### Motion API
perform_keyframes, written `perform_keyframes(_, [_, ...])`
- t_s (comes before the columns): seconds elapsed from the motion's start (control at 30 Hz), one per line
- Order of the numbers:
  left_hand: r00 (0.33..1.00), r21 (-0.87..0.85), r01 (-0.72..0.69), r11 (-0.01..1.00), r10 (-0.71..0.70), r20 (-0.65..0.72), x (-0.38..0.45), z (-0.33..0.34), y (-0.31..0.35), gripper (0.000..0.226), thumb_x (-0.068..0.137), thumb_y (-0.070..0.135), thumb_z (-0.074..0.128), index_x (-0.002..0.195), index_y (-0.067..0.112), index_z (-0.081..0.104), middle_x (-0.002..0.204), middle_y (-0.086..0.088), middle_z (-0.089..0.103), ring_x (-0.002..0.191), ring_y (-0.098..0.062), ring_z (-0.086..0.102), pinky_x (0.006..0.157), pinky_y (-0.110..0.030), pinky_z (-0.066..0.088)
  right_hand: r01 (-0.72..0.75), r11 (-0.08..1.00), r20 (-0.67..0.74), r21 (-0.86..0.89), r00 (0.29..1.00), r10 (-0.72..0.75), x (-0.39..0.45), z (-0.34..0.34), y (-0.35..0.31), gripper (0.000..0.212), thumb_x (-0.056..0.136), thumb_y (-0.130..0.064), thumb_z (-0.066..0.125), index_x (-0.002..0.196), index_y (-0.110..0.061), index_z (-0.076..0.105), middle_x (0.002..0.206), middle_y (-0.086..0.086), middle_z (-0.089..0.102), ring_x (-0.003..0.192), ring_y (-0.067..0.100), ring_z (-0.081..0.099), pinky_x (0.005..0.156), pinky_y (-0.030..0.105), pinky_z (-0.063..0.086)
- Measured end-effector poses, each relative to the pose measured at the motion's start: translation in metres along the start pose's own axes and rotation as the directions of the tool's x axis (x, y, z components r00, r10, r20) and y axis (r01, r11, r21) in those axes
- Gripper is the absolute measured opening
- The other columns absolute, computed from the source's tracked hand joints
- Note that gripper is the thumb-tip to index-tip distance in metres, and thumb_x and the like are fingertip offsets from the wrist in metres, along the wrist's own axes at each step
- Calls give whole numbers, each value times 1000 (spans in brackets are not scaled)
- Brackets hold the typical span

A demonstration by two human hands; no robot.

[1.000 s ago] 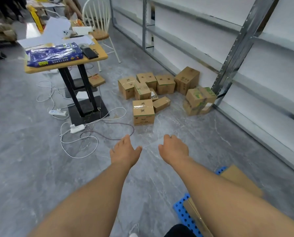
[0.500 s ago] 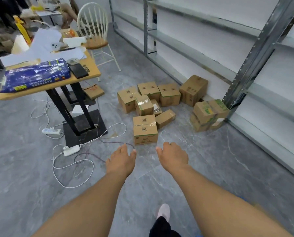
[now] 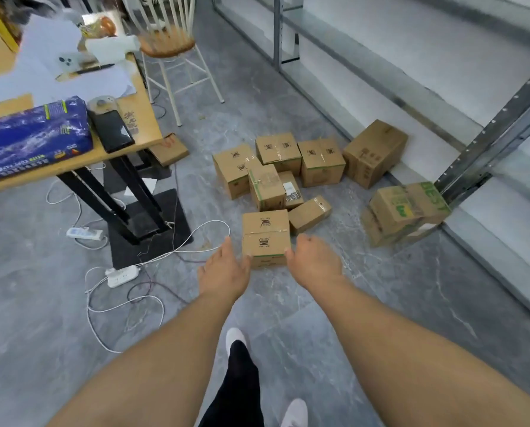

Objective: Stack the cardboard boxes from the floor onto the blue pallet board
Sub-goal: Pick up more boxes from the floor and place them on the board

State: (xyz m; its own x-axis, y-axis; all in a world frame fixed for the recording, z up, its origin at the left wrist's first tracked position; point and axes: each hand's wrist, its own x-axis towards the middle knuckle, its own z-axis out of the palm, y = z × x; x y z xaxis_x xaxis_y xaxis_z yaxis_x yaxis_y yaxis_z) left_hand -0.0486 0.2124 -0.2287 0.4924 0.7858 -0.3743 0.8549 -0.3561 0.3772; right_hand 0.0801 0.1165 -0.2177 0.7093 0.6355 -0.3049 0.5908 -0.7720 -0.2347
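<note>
we reach both arms out over the grey floor [image 3: 57, 303] toward the nearest cardboard box [image 3: 266, 238], which stands upright on the floor in front of the rest of the pile. our left hand [image 3: 225, 269] is just at the box's left lower corner, fingers straight and together, holding nothing. our right hand [image 3: 314, 261] is at the box's right lower corner, fingers loosely bent and holding nothing; whether either hand touches the cardboard we cannot tell. the box sits between the two hands. behind it lies the cluster of other boxes [image 3: 276, 167], and off to the right two green-printed boxes [image 3: 405, 211] rest against the metal shelving post [image 3: 491, 140]. to our left stand a wooden table [image 3: 140, 118] and white cables [image 3: 128, 272].
</note>
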Motion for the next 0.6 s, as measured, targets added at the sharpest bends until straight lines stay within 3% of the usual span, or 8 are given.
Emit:
perform_keyframes(0.37, [995, -58, 26, 998, -20, 96, 183, -15, 21, 70, 93, 48, 38, 149, 16, 10, 155, -7, 19, 140, -28, 24, 111, -40, 23, -125, 992, 101, -2, 987, 125, 163, -14, -35, 38, 95, -39, 35, 120, -12, 45, 122, 10, 52, 108, 28, 53, 78, 37, 40])
perform_keyframes(0.47, [991, -51, 38, 998, -31, 128, 230, -7, 16, 72, 92, 48, 42, 149, 17, 11, 155, -7, 21, 140, -28, 24, 111, -38, 23, -150, 989, 118, 0, 982, 149, 207, -4, -39, 38, 94, -39, 37, 120, -12, 45, 121, 10, 53, 107, 28, 54, 74, 36, 37])
perform_keyframes(0.6, [973, -52, 110, 993, -97, 207, 274, 22, 5, 73, 90, 45, 48, 147, 15, 15, 151, -11, 28, 136, -30, 29, 108, -41, 29, -225, 974, 197, 38, 957, 214, 253, 28, -28, 40, 93, -37, 42, 121, -10, 47, 122, 11, 53, 111, 28, 52, 82, 36, 42])
